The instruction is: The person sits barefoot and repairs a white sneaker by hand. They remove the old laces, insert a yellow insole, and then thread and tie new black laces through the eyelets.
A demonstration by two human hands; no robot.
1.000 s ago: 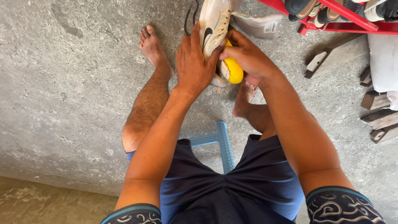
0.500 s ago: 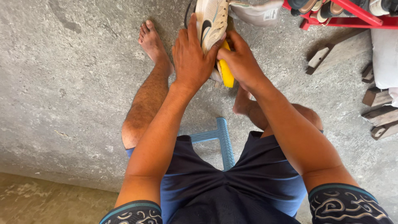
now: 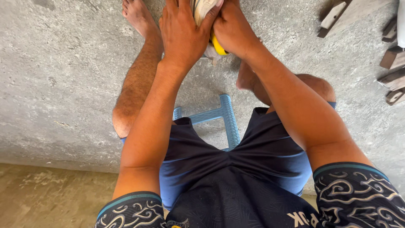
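The white shoe (image 3: 203, 9) runs lengthwise away from the person; left hand (image 3: 183, 33) grips it, right hand (image 3: 231, 29) clasps a yellow thing (image 3: 218, 45)

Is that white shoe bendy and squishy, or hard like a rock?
Probably bendy: the left hand wraps across the shoe, so it looks soft-sided. Likely light too, as both hands hold it up. The yellow thing under the right hand is too hidden to judge.

A whitish shoe (image 3: 202, 9), cut off by the picture's far edge, is held above the concrete floor; a yellow brush-like object (image 3: 218, 45) lies just right of it.
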